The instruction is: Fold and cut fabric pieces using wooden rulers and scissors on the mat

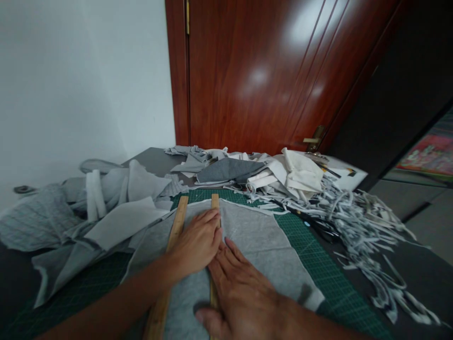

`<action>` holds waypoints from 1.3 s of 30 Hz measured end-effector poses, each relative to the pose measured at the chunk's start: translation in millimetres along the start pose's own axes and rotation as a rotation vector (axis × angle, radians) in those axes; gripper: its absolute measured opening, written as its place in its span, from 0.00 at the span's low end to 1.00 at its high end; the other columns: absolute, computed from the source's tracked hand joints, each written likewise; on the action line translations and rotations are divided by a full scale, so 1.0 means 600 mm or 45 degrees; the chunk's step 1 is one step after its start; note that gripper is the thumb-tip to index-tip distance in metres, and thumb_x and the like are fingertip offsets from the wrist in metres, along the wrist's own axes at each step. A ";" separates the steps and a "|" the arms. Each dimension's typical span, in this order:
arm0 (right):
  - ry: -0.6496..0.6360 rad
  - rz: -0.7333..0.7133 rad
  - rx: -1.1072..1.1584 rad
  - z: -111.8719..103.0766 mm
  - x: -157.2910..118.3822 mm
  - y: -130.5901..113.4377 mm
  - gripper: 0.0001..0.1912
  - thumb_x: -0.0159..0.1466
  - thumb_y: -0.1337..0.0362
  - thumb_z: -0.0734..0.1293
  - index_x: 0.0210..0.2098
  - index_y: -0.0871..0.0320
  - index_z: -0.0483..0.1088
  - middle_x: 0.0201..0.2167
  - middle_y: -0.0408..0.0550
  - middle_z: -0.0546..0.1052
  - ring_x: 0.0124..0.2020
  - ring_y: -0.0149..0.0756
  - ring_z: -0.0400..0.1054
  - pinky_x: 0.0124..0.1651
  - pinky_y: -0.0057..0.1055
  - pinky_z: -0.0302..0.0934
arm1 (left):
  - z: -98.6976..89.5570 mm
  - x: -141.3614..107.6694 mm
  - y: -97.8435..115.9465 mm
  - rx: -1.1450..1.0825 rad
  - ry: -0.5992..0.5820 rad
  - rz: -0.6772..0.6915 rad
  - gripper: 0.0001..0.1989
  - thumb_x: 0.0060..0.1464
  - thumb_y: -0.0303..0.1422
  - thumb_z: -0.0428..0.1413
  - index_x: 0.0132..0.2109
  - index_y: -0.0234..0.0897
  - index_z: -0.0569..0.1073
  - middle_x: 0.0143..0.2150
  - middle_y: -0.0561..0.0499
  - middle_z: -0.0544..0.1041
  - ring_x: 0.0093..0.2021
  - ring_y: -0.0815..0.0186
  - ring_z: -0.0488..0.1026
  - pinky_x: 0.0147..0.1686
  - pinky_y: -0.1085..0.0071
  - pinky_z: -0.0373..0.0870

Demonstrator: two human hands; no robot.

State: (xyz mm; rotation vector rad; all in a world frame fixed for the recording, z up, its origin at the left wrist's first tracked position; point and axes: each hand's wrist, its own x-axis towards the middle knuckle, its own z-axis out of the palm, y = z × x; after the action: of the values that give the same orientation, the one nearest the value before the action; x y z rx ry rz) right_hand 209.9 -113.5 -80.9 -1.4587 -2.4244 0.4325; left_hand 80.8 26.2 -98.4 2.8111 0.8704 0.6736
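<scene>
A piece of light grey fabric (251, 236) lies spread on a green cutting mat (307, 255). Two wooden rulers run lengthwise over it: a left ruler (178, 222) and a right ruler (215, 202). My left hand (198, 243) rests palm down, its fingers laid across the upper part of the right ruler. Just below, my right hand (244, 288) lies flat on the fabric beside the same ruler, fingers stretched forward and thumb apart on the ruler's left side. The two hands touch. Part of the right ruler is hidden beneath them.
Grey and white cloth pieces (123, 208) are heaped at the left. More folded fabric (230, 171) lies along the back. Cut fabric strips (364, 226) are piled on the right, near black-handled scissors (323, 229). A brown door (247, 80) stands behind the table.
</scene>
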 end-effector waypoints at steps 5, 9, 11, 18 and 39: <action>0.107 -0.009 0.070 0.013 0.005 0.008 0.48 0.68 0.51 0.69 0.76 0.77 0.52 0.78 0.75 0.51 0.81 0.54 0.35 0.80 0.48 0.28 | -0.006 0.002 0.007 0.053 0.029 0.016 0.22 0.70 0.32 0.44 0.61 0.26 0.75 0.66 0.32 0.74 0.69 0.49 0.69 0.72 0.51 0.64; 0.089 -0.006 0.080 0.012 0.005 0.011 0.46 0.69 0.52 0.70 0.75 0.77 0.55 0.76 0.75 0.57 0.80 0.57 0.40 0.80 0.47 0.30 | -0.012 0.005 0.014 0.115 0.063 0.045 0.21 0.69 0.31 0.45 0.59 0.25 0.76 0.60 0.33 0.77 0.64 0.49 0.73 0.69 0.52 0.68; 0.096 -0.029 0.066 0.011 0.005 0.015 0.46 0.70 0.51 0.70 0.74 0.77 0.56 0.76 0.76 0.57 0.80 0.57 0.40 0.80 0.46 0.31 | -0.013 0.006 0.014 0.142 0.070 0.068 0.22 0.69 0.30 0.44 0.59 0.23 0.76 0.59 0.32 0.77 0.64 0.49 0.73 0.69 0.52 0.68; 0.193 -0.086 -0.017 0.029 0.005 0.025 0.45 0.68 0.50 0.73 0.71 0.78 0.62 0.72 0.76 0.64 0.78 0.61 0.49 0.79 0.50 0.39 | -0.011 0.008 0.013 0.129 0.023 0.071 0.23 0.70 0.32 0.43 0.61 0.23 0.74 0.60 0.33 0.76 0.64 0.48 0.71 0.68 0.48 0.68; 0.002 0.371 -0.246 -0.051 -0.067 0.048 0.43 0.71 0.46 0.69 0.74 0.70 0.60 0.76 0.75 0.54 0.77 0.74 0.46 0.74 0.74 0.43 | -0.002 -0.004 0.022 0.260 -0.074 0.030 0.24 0.72 0.33 0.44 0.67 0.24 0.67 0.68 0.29 0.68 0.70 0.42 0.64 0.66 0.41 0.66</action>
State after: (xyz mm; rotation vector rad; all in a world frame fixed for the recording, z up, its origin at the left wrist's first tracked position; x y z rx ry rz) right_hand 263.0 -132.8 -67.5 -1.9048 -2.3114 0.2603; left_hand 85.1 14.0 -95.4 3.0079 0.9472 0.5300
